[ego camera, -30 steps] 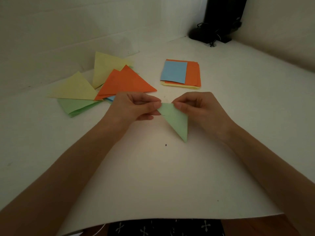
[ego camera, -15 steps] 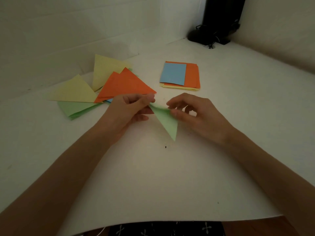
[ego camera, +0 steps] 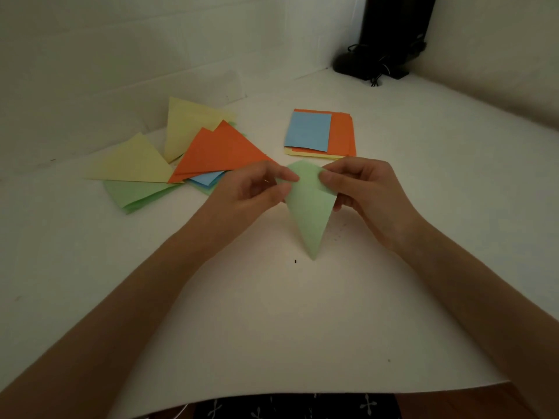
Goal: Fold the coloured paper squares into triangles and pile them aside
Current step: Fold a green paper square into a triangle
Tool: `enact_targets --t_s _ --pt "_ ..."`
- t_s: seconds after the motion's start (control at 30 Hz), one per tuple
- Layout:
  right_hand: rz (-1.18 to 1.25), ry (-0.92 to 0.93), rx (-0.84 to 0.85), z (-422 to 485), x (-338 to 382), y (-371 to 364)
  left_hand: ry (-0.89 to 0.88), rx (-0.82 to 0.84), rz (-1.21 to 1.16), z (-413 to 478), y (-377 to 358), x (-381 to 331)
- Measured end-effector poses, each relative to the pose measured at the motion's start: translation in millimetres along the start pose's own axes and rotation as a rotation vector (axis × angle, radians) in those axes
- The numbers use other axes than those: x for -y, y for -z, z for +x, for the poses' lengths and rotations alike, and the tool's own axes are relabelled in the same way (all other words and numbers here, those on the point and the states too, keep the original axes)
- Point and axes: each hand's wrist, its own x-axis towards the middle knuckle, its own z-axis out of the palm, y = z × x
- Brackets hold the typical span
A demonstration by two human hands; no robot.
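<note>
A light green paper (ego camera: 311, 213) is held up in the middle of the white table, bent into a narrow cone-like shape with its tip pointing down at the table. My left hand (ego camera: 251, 192) pinches its upper left edge and my right hand (ego camera: 363, 192) pinches its upper right edge. To the left lies a loose pile of folded triangles: orange (ego camera: 217, 152), yellow (ego camera: 133, 161) and green (ego camera: 136, 195) ones, with blue paper (ego camera: 205, 178) under the orange. A stack of unfolded squares (ego camera: 341, 134), blue on orange on yellow, lies behind my hands.
A black stand with cables (ego camera: 387, 40) sits in the far right corner by the walls. The white table sheet's front edge (ego camera: 302, 391) runs just below my forearms. A small dark speck (ego camera: 295, 261) lies near the paper's tip.
The green paper has swung from lying sideways between my hands to standing upright with its tip down. Both hands have shifted slightly right and closer together at its top.
</note>
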Motion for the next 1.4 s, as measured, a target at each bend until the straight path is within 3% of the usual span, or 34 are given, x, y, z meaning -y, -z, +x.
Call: enact_targets --t_s 0.1,0.27,0.57,0.73,1.0,1.13,1.23,1.4 --pt "-0.044 0.026 -0.012 0.0 -0.8 0.6 0.037 -0.057 -0.118 -0.2 -2.5 -3.3" --pt "-0.131 0.085 -0.004 -0.6 0.0 0.1 0.095 -0.204 -0.112 2.4 0.6 1.9" --pt "-0.177 0.161 0.057 -2.1 -1.6 -1.7 0.231 -0.175 -0.251 2.6 2.4 4.0" --pt "-0.111 0.092 0.157 -3.8 -4.7 -3.5 0.233 -0.196 -0.278 2.7 1.6 4.3" --pt "-0.023 0.251 0.147 -3.7 -2.9 -4.5 0.194 -0.173 -0.319 2.7 3.4 -0.5" --pt "0.065 0.188 0.160 -1.8 -7.7 -2.1 0.227 -0.186 -0.396 5.6 8.1 -1.7" --pt "-0.028 0.182 0.168 -3.0 -5.6 -2.4 0.207 -0.205 -0.324 3.8 6.5 0.0" --pt "-0.215 0.171 0.037 -4.9 -5.8 -7.8 0.136 -0.187 -0.062 0.7 1.5 2.5"
